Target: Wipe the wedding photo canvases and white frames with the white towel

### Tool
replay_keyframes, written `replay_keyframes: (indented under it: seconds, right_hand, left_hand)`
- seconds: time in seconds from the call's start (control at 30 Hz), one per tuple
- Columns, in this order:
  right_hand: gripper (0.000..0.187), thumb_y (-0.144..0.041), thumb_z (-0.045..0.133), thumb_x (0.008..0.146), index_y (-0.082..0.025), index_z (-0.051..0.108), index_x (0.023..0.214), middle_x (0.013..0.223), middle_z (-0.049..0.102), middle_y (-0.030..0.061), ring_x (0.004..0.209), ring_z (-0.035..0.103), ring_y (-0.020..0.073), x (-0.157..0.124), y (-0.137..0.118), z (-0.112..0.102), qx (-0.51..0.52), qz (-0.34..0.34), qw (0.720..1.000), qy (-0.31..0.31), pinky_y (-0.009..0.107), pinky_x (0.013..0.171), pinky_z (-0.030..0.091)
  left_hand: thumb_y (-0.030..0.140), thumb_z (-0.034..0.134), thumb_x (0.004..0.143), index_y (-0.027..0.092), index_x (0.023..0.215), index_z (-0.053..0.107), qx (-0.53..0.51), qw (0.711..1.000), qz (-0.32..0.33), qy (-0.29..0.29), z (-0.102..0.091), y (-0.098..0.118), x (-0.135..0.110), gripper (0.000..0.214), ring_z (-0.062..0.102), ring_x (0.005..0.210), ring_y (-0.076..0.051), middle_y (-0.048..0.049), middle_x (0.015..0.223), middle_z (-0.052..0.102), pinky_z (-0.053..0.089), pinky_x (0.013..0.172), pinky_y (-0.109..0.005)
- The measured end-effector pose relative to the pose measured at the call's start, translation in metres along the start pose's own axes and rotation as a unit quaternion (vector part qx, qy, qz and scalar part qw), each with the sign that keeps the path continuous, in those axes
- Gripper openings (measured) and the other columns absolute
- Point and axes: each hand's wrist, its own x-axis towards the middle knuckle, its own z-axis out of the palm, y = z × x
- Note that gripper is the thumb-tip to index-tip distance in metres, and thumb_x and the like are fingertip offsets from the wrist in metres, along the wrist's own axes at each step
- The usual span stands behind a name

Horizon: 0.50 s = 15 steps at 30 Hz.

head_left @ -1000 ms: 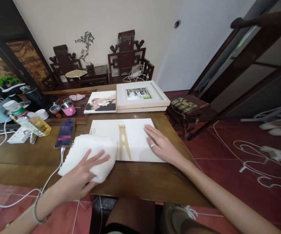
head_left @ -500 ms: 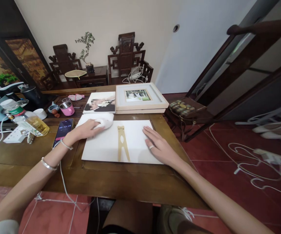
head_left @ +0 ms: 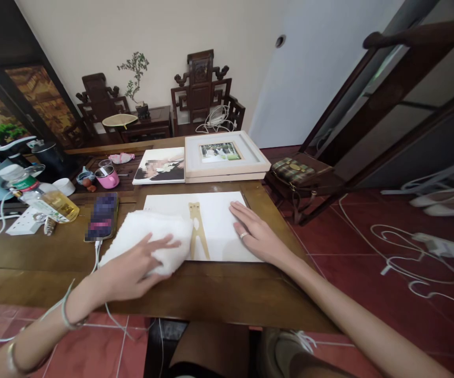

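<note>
My left hand (head_left: 140, 268) grips a white fluffy towel (head_left: 154, 233), pressed down over the left part of a white flat panel (head_left: 223, 215). Some of its fingers sink into the cloth. The panel lies on the wooden table and carries a gold, two-legged stand piece (head_left: 196, 220) along its middle, the towel's edge touching that piece. On the panel's right side my right hand (head_left: 253, 231) rests flat with its fingers stretched out, holding nothing. The panel's lower left corner is hidden under the towel.
Behind the panel are a photo panel (head_left: 162, 165) and stacked light wood picture frames (head_left: 227, 170). To the left lie a phone (head_left: 101, 216) on a cable, a pink mug (head_left: 107, 177), a drink bottle (head_left: 48, 197) and a power strip (head_left: 26, 223). The table's front edge (head_left: 211, 315) is close.
My left hand has pulled the towel from the panel's upper left toward me, down to its lower left, and the cloth now spreads wider. My right hand has stayed on the panel.
</note>
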Motion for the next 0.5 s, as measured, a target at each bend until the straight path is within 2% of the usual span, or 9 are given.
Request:
replay_keyframes:
  seconds: [0.1, 0.2, 0.37, 0.5]
  right_hand:
    - [0.05, -0.032, 0.036, 0.093, -0.015, 0.048, 0.14, 0.148, 0.045, 0.0127, 0.14, 0.036, 0.0265, 0.0, 0.0, 0.0, -0.003, 0.0, 1.0, 0.003, 0.051, 0.117, 0.028]
    - [0.05, -0.032, 0.036, 0.094, -0.02, 0.047, 0.141, 0.148, 0.045, 0.0096, 0.14, 0.036, 0.0265, -0.001, 0.001, 0.0, 0.004, -0.003, 1.0, 0.004, 0.053, 0.116, 0.028]
    - [0.05, -0.033, 0.036, 0.094, -0.019, 0.046, 0.141, 0.149, 0.043, 0.0105, 0.14, 0.035, 0.0271, -0.001, 0.001, -0.001, 0.003, -0.004, 1.0, -0.001, 0.053, 0.117, 0.028]
    - [0.05, -0.034, 0.036, 0.095, -0.022, 0.044, 0.142, 0.15, 0.043, 0.0081, 0.141, 0.035, 0.0266, -0.002, 0.002, -0.001, 0.008, -0.009, 1.0, 0.001, 0.053, 0.117, 0.027]
  left_hand:
    - [0.021, 0.047, 0.093, 0.02, 0.084, 0.071, 0.003, 1.0, 0.022, -0.01, 0.001, 0.012, -0.007, 0.026, 0.023, 0.144, -0.023, -0.0011, 0.15, 0.038, 0.018, 0.12, -0.042]
    - [0.02, 0.045, 0.094, 0.02, 0.086, 0.071, 0.005, 1.0, 0.009, -0.001, 0.002, 0.003, 0.002, 0.027, 0.026, 0.143, -0.023, -0.0009, 0.15, 0.037, 0.019, 0.12, -0.043]
    - [0.028, 0.038, 0.099, 0.016, 0.091, 0.07, 0.039, 0.999, -0.026, 0.014, 0.006, -0.027, 0.042, 0.036, 0.021, 0.145, -0.026, -0.0061, 0.153, 0.031, 0.017, 0.117, -0.053]
    - [0.035, 0.037, 0.101, 0.014, 0.095, 0.07, 0.067, 0.994, -0.079, 0.04, 0.011, -0.036, 0.073, 0.04, 0.018, 0.145, -0.031, -0.0094, 0.156, 0.025, 0.017, 0.114, -0.06]
